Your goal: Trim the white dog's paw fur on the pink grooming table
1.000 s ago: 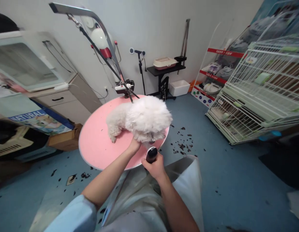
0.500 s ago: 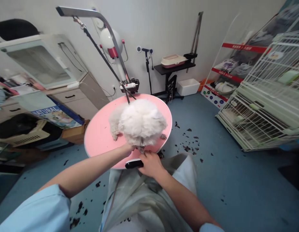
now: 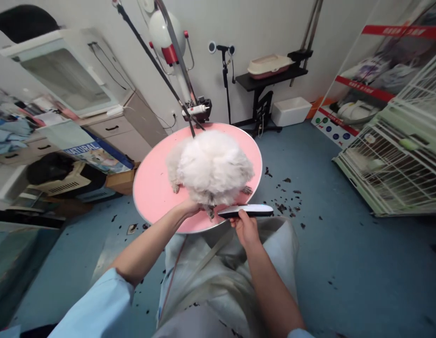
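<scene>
A fluffy white dog (image 3: 214, 166) stands on a round pink grooming table (image 3: 151, 188). My left hand (image 3: 191, 207) is closed at the dog's lower near side, round a greyish leg (image 3: 210, 212); fur hides part of its fingers. In my right hand (image 3: 245, 226) is a white and black hair clipper (image 3: 255, 210), held sideways with the thumb on its near side. The clipper's left end lies close to the leg, beside the fur; I cannot tell whether it touches. Another greyish paw (image 3: 246, 189) rests near the table's right edge.
A metal grooming arm (image 3: 177, 51) and a dark strap (image 3: 144, 47) rise behind the dog. Dark hair clumps (image 3: 281, 207) litter the blue floor. Wire cages (image 3: 390, 164) stand at the right, cabinets (image 3: 115, 134) at the left. A black stand (image 3: 260, 82) holds a litter tray (image 3: 269, 65).
My right hand has moved right and slightly up, away from the leg, and turned the clipper so it points left. My left hand stays at the leg. The view has shifted.
</scene>
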Demonstrator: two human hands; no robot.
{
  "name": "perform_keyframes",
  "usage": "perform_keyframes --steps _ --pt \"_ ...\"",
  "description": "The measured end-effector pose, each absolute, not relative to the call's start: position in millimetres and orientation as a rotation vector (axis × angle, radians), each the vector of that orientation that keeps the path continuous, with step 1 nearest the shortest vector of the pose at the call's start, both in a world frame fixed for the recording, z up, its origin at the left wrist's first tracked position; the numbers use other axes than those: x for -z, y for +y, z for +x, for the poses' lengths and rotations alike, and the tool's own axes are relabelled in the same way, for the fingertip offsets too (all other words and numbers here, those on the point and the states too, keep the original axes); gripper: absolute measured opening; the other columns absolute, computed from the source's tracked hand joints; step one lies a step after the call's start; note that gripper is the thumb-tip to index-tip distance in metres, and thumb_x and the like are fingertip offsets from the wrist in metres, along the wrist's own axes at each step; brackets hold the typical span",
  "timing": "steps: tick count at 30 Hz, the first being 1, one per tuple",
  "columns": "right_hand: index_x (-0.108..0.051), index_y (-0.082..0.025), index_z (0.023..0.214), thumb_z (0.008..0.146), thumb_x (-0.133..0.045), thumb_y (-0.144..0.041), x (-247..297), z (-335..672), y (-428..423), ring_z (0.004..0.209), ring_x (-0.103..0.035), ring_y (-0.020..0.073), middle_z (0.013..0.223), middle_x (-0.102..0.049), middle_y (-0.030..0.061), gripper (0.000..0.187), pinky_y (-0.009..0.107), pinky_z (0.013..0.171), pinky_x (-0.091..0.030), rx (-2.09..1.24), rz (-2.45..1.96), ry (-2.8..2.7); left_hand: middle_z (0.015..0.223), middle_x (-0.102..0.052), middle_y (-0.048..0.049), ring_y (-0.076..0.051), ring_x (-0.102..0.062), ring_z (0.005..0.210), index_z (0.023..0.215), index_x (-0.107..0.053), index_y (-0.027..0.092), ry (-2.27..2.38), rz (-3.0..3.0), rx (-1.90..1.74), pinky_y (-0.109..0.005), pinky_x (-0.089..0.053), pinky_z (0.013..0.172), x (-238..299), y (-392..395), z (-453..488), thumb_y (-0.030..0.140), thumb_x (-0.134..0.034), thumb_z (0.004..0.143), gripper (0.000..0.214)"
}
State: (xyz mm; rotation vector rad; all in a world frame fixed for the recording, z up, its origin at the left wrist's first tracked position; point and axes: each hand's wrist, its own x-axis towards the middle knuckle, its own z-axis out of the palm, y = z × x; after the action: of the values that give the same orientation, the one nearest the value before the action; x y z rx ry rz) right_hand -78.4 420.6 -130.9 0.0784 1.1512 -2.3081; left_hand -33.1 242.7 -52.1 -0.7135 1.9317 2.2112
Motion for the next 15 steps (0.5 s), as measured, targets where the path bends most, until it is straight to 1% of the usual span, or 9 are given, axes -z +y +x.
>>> perform_keyframes --steps 3,6,11,15 --pt "-0.053 -0.019 0.086 0.063 -0.074 -0.041 125.2 -82.6 409.9 0.046 -0.054 0.0113 0.065 -0.064 -0.0012 0.039 0.022 0.039 -0.037 2.325 0.109 1.066 0.055 -0.063 -0.0035 -0.020 -0.062 0.049 0.064 -0.063 0.015 1.857 -0.658 -2.190 -0.032 -0.052 0.046 56.1 244.3 -31.3 0.011 -0.069 0.050 0.016" --pt "-0.053 -0.019 0.090 0.061 -0.076 -0.037 120.4 -81.4 401.0 0.045 -0.054 0.0103 0.068 -0.065 -0.0027 0.041 0.022 0.040 -0.040 2.353 0.098 1.035 0.063 -0.066 -0.0064 -0.021 -0.062 0.052 0.070 -0.065 0.014 1.887 -0.610 -2.237 -0.032 -0.053 0.044 58.6 244.8 -28.5 0.017 -0.073 0.054 0.018" --pt "-0.054 -0.019 0.091 0.061 -0.077 -0.035 119.4 -77.5 398.1 0.048 -0.055 0.0112 0.069 -0.064 -0.0036 0.041 0.024 0.043 -0.044 2.364 0.076 1.037 0.064 -0.065 -0.0072 -0.019 -0.061 0.050 0.070 -0.064 0.013 1.897 -0.551 -2.259 -0.032 -0.053 0.045 64.2 240.0 -24.0 0.024 -0.074 0.060 0.018" --pt "-0.056 -0.020 0.095 0.061 -0.076 -0.033 120.7 -75.5 399.0 0.060 -0.061 0.0140 0.077 -0.066 -0.0019 0.041 0.027 0.050 -0.050 2.376 0.063 1.087 0.067 -0.066 -0.0082 -0.021 -0.062 0.052 0.069 -0.064 0.012 1.902 -0.554 -2.287 -0.032 -0.054 0.045 64.9 239.4 -22.8 0.022 -0.074 0.058 0.018"
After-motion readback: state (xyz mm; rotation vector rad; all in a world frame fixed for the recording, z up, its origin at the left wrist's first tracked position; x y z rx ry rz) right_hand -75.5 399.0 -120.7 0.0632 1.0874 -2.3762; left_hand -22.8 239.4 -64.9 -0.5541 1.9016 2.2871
